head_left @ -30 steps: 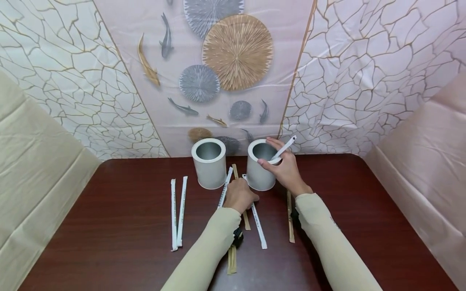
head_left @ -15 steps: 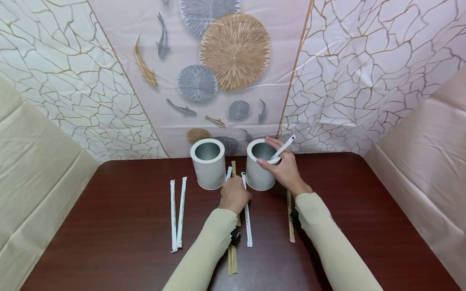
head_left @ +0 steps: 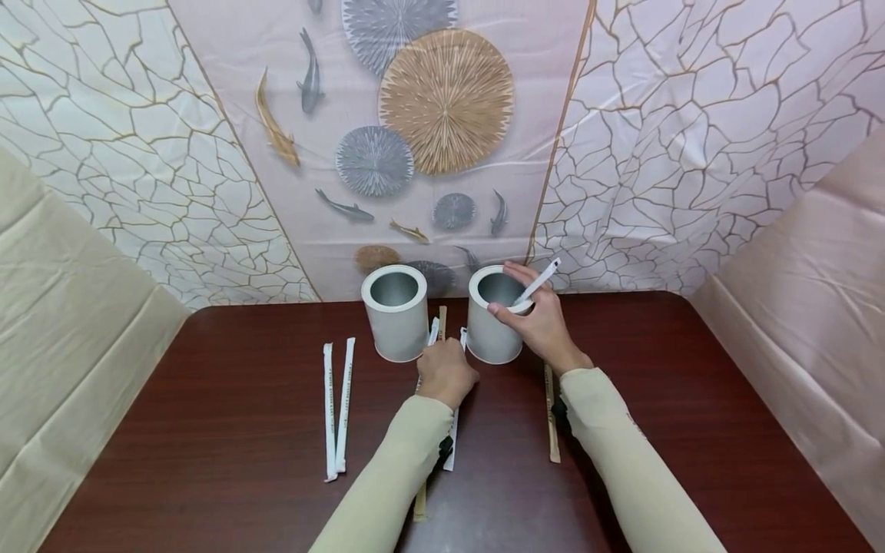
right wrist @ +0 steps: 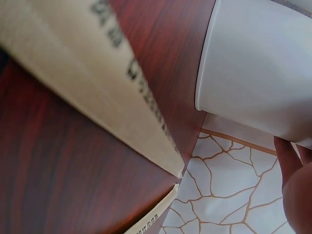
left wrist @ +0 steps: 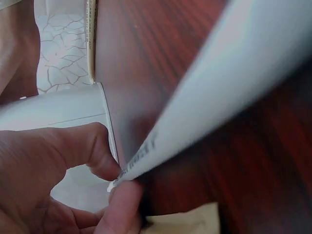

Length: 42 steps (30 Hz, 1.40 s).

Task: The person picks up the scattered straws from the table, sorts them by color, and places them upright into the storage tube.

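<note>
My left hand (head_left: 448,374) is over the table between two white cans. Its thumb and a finger pinch a white paper-wrapped straw (left wrist: 195,112), whose near end shows beside the wrist in the head view. Another white straw (head_left: 433,330) and a brown-wrapped straw (head_left: 442,321) lie partly hidden under this hand. My right hand (head_left: 546,326) grips the rim of the right can (head_left: 492,330), thumb at the front and fingers behind. One white straw (head_left: 539,278) leans out of that can beside the fingers. The left can (head_left: 397,326) stands upright, with nothing visible inside.
Two white wrapped straws (head_left: 346,403) lie at the left of the dark wooden table (head_left: 207,430). A brown straw (head_left: 552,422) lies by the right forearm. Another brown end (head_left: 420,503) shows beneath the left forearm. A patterned cloth (head_left: 442,223) hangs behind the cans.
My left hand has shifted slightly left, and the near end of its white straw has swung left. The brown end under the forearm moved left too. My right hand stays on the can.
</note>
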Available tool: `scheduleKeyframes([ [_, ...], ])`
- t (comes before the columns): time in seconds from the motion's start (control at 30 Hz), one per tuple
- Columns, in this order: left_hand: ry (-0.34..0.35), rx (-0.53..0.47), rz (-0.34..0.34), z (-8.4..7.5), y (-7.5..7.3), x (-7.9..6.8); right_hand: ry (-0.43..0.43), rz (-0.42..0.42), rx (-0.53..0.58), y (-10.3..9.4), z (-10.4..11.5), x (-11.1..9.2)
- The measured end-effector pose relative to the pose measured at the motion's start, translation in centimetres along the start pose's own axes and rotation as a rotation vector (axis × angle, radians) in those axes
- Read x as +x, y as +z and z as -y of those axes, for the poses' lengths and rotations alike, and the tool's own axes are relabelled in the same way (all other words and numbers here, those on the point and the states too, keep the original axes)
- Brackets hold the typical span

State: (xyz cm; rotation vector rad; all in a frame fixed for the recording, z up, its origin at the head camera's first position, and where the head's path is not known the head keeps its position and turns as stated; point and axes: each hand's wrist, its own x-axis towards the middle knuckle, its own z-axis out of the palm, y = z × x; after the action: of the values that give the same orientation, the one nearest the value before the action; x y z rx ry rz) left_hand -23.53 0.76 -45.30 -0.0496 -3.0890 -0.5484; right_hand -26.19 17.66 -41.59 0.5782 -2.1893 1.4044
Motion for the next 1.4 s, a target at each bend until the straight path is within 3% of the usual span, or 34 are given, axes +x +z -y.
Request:
scheduleKeyframes([
  [0.13, -0.003, -0.021, 0.053, 0.4, -0.1, 0.5, 0.001, -0.009, -0.001, -0.1, -0.1, 0.0],
  [0.27, 0.019, -0.165, 0.023, 2.1, 0.6, 1.4, -0.004, -0.007, -0.005, -0.1, -0.1, 0.0],
  [0.3, 0.029, -0.218, 0.016, 2.4, 0.2, 1.3, -0.006, -0.005, -0.008, -0.1, -0.1, 0.1],
  [0.37, 0.059, -0.312, -0.021, 2.7, -1.0, 0.9, -0.01, -0.002, -0.012, -0.1, -0.1, 0.1],
  [0.5, 0.111, -0.485, -0.058, 2.1, -5.9, -0.7, -0.018, -0.007, -0.013, -0.1, 0.0, 0.1],
  [0.67, 0.21, -0.653, -0.196, 1.2, -9.9, -1.1, -0.027, -0.011, -0.014, 0.0, 0.1, 0.0],
  [0.93, 0.441, -0.874, -0.452, -0.4, -13.7, 0.1, -0.026, -0.014, -0.016, 0.0, 0.3, -0.1],
  [1.03, 0.52, -0.941, -0.503, -1.1, -14.5, 0.7, -0.027, -0.016, -0.012, 0.0, 0.4, -0.1],
  [1.1, 0.556, -0.943, -0.505, -1.6, -14.8, 1.0, -0.029, -0.018, -0.014, 0.0, 0.4, -0.1],
  [1.2, 0.572, -0.85, -0.47, -2.3, -14.7, 1.7, -0.031, -0.021, -0.015, 0.0, 0.3, -0.1],
  [1.4, 0.498, -0.65, -0.276, -3.4, -13.0, 4.0, -0.017, -0.01, -0.007, -0.1, 0.2, 0.0],
])
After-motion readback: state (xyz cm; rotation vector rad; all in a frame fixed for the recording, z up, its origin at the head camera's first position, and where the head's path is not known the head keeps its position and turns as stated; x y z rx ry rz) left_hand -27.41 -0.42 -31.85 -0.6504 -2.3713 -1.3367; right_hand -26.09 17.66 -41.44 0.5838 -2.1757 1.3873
